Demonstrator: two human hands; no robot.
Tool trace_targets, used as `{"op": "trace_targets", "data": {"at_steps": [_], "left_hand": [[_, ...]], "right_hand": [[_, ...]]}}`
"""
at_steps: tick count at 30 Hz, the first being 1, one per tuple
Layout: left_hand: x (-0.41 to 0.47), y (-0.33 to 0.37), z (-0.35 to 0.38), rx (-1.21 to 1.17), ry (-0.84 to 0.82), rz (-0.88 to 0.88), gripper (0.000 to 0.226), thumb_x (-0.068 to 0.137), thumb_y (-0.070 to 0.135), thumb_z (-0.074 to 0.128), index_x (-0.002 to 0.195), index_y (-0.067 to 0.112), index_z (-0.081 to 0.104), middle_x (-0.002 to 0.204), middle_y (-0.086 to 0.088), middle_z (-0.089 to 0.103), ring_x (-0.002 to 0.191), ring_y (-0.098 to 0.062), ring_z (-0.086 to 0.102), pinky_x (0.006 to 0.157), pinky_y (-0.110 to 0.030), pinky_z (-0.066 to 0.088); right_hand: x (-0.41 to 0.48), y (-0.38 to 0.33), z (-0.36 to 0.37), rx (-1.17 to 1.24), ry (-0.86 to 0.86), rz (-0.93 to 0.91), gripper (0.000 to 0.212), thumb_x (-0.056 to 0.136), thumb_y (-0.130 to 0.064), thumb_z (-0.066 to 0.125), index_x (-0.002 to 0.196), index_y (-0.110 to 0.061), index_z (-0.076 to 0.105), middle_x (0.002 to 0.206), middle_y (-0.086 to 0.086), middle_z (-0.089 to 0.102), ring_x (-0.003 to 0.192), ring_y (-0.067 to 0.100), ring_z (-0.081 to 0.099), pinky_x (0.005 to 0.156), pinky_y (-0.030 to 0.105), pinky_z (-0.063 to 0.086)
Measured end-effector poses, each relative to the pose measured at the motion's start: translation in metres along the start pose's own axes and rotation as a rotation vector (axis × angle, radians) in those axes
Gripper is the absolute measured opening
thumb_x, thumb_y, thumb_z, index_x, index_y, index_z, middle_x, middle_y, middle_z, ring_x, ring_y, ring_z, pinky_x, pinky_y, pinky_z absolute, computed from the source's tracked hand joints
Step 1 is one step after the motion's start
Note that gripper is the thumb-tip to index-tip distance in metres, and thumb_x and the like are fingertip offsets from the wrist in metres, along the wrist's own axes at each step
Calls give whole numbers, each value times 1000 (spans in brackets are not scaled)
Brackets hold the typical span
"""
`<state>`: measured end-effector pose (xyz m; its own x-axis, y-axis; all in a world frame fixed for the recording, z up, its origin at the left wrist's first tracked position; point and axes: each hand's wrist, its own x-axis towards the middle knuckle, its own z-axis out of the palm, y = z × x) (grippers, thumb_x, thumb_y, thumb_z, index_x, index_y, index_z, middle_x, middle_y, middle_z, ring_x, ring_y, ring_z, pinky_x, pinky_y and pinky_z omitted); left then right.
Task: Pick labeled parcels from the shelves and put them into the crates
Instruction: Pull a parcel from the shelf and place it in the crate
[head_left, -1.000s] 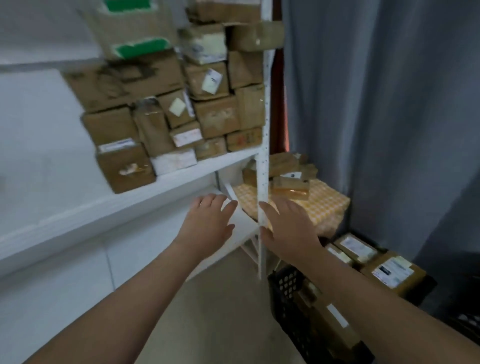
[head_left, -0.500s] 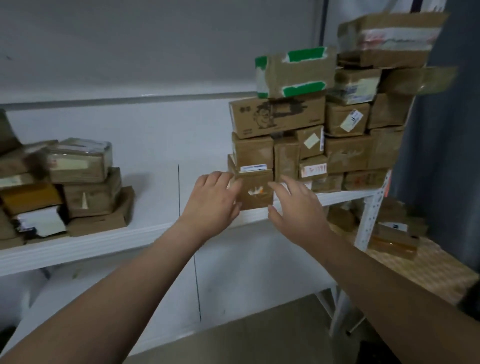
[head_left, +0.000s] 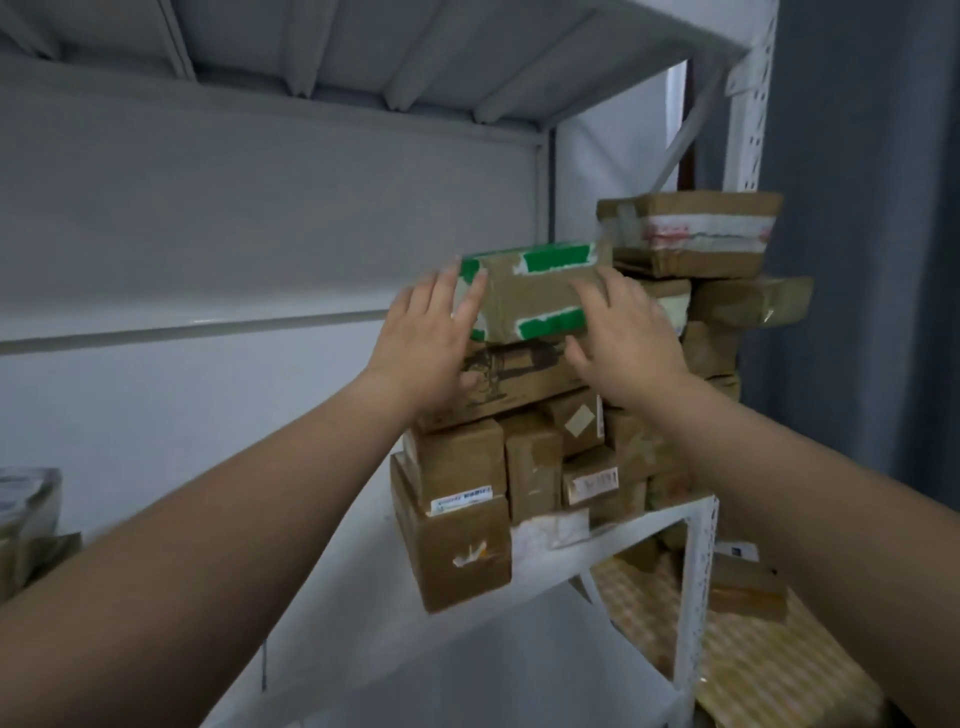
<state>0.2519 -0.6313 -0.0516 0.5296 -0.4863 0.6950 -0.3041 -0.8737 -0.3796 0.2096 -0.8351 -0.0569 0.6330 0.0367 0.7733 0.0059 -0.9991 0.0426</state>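
At the far left edge, a few blurred parcels are sitting on the white shelf, well apart from the main stack. My left hand is reaching up with its fingers straight and spread, and they are lying flat against the left end of the green-taped parcel, while the thumb is hanging lower, in front of the printed box. The green-taped parcel is lying on top of that printed box, high in the stack of brown parcels at the right end of the shelf. Below them, a larger parcel with a torn sticker is standing at the front of the shelf and sticking out past its edge, and a small one with a pale diamond sticker is sitting just under the printed box. My right hand is resting open on the front right part of the green-taped parcel, fingers extended upward over its face and not wrapped around it, so the two hands are bracketing the parcel from either side. Further right, a flat parcel with red and white tape is topping the neighbouring pile. The perforated upright post is running up beside it, and a grey-blue curtain is hanging behind. Down at the lower right, a checked cloth is carrying more parcels.
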Motion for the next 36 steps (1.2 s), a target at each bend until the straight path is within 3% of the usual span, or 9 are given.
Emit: {"op": "trace_targets", "data": {"at_steps": [4, 8, 12, 17, 21, 23, 27, 31, 36], "left_hand": [[45, 19, 11, 54, 26, 30, 122, 74, 62, 66, 148, 17, -19, 156, -20, -12, 145, -38, 0, 117, -48, 7], [57, 29, 23, 93, 9, 20, 124, 73, 63, 66, 147, 17, -22, 155, -23, -4, 143, -40, 7, 117, -48, 9], [58, 28, 25, 23, 51, 23, 112, 76, 48, 67, 150, 7, -6, 146, -19, 23, 134, -33, 26, 113, -41, 23], [52, 19, 14, -71, 168, 71, 110, 55, 34, 85, 143, 2, 27, 135, -20, 42, 126, -35, 39, 103, -43, 40], [42, 5, 1, -149, 204, 52, 111, 52, 27, 87, 141, 7, 25, 134, -18, 41, 125, -33, 34, 82, -44, 53], [34, -2, -9, -172, 200, 53, 109, 55, 27, 87, 142, 8, 24, 135, -18, 38, 125, -32, 32, 77, -44, 55], [20, -19, -31, -253, 136, 18, 104, 70, 23, 80, 151, 13, 15, 153, -17, 12, 136, -34, 24, 89, -43, 49], [3, -35, -47, -306, 239, -7, 98, 82, 16, 72, 152, 22, 3, 159, -11, -3, 137, -33, 32, 89, -42, 50], [-16, -45, -64, -861, 371, -293, 91, 88, 28, 64, 151, 27, -2, 149, 11, 30, 129, 1, 32, 102, -26, 33]], "right_hand": [[26, 21, 3, -37, 17, -16, 67, 88, -34, 56, 145, -14, 29, 150, 15, 28, 135, 31, 32, 110, 43, 28], [34, 33, 18, -2, -23, -81, 73, 90, -36, 55, 150, -16, 18, 156, 12, 18, 142, 28, 20, 117, 42, 17], [38, 47, 26, 12, -38, -139, 88, 88, -45, 57, 152, -17, 5, 159, 9, 8, 146, 25, 11, 119, 41, 9], [46, 58, 24, -83, -20, -220, 111, 81, -53, 65, 151, -18, -14, 161, 7, -8, 148, 23, -7, 120, 42, -1], [49, 50, 18, -138, 48, -236, 117, 78, -52, 69, 149, -23, -19, 161, 10, -2, 147, 29, -5, 117, 46, -9], [48, 43, 14, -130, 82, -237, 118, 74, -48, 74, 148, -27, -16, 159, 13, 9, 147, 32, 3, 117, 46, -6], [46, 27, 3, -43, 139, -268, 115, 72, -37, 77, 147, -29, -9, 151, 16, 20, 142, 32, 11, 116, 41, 3], [43, 7, -13, 43, 212, -211, 112, 72, -41, 76, 152, -22, -1, 147, 14, 21, 134, 28, 10, 112, 46, 26], [32, -25, -34, 329, 189, -206, 92, 80, -50, 67, 152, -29, 15, 155, 11, 17, 139, 28, 13, 109, 46, 29]]}}
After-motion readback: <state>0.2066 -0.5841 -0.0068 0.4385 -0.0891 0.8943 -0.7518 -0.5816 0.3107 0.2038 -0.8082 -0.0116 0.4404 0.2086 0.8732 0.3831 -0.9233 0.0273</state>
